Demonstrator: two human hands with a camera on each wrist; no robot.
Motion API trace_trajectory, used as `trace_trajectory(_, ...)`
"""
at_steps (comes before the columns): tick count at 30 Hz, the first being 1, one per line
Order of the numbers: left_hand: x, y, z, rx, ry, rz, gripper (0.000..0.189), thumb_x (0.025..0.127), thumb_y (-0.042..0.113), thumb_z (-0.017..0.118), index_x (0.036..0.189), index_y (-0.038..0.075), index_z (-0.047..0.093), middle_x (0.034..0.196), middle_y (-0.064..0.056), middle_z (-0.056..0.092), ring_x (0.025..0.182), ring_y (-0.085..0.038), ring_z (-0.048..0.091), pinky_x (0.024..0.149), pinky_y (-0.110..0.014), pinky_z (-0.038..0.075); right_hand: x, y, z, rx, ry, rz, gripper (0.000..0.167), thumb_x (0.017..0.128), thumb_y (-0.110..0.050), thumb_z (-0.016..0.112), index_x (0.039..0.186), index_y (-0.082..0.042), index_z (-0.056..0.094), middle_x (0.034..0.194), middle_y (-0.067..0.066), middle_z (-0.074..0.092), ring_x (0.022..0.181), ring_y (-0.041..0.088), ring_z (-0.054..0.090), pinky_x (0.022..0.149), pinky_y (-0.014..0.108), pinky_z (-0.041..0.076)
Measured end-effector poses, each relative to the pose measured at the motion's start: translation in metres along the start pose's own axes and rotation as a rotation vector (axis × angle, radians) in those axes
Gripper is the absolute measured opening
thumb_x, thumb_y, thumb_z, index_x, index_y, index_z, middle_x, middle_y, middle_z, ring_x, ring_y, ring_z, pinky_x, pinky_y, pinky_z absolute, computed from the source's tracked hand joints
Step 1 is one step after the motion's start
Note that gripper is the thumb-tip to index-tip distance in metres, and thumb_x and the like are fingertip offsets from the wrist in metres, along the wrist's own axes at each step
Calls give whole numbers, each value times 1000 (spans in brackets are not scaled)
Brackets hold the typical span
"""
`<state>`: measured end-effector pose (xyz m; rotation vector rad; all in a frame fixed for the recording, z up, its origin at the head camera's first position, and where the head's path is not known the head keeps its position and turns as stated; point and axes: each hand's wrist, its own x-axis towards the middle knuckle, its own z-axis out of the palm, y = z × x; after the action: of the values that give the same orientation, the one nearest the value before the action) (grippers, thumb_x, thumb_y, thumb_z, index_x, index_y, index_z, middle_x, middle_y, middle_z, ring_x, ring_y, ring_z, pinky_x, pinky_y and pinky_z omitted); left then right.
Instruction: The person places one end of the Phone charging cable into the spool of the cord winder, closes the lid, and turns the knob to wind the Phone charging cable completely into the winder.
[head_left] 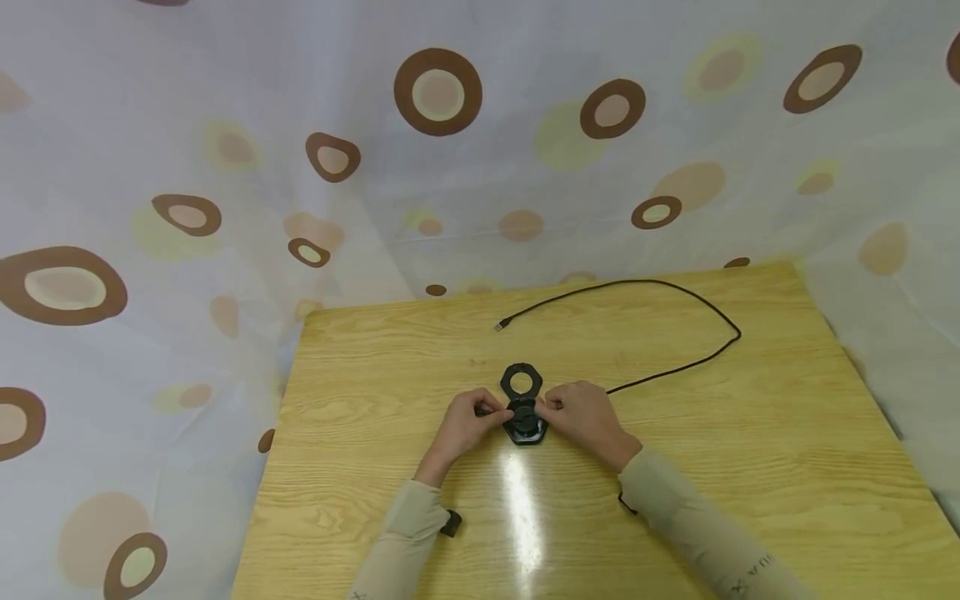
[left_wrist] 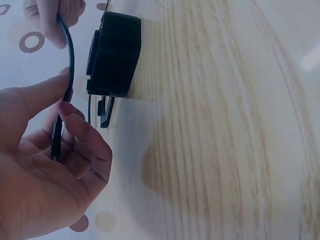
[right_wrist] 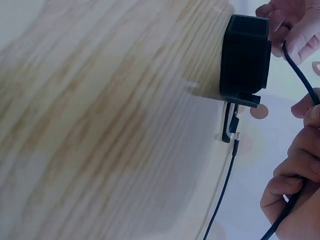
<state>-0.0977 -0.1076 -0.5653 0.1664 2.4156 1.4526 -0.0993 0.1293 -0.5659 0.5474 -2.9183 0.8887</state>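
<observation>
I see the black USB cable (left_wrist: 71, 55) run left-right, held tip leftward, between left hand (head_left: 462, 425) and right hand (head_left: 588, 415), both pinching it.

The left hand (head_left: 468, 425) and right hand (head_left: 588, 412) at the grip are bare. Behind the grip, past the wrists, begin a long beige left sleeve (head_left: 405, 542) and a matching right sleeve (head_left: 697, 525), softly creased. A small black block (head_left: 451, 523) juts from the left cuff's inner side; a thin black edge (head_left: 627, 503) shows at the right's. Farthest back from the grip, dark lettering (head_left: 750, 575) marks the right sleeve, too small to read surely.
</observation>
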Motion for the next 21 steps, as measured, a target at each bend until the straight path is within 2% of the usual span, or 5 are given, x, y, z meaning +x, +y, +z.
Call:
trace_trajectory(7,-1,-1,2,22,13,-3,14,96,19,80,93,7,73,96,-10,75,78,-8,61,66,-21,49,4,-7,1,-2,25,-28,56,95,-22,72,54,-25,33,53,-14,27,50,2,25,52,19,19)
trace_trajectory(16,-3,-6,7,81,53,16,13,97,19,78,93,9,72,91,-8,75,78,-8,60,68,-21,49,4,-10,7,-19,84,-38,59,93,-21,76,56,-25,31,55,-14,24,50,2,22,51,18,15)
trace_trajectory(21,-5,-7,10,135,69,16,14,97,22,78,93,11,72,90,-4,75,79,-6,61,71,-22,50,2,-10,10,-37,48,-21,59,95,-28,77,58,-24,32,56,-13,26,50,3,24,50,18,15)
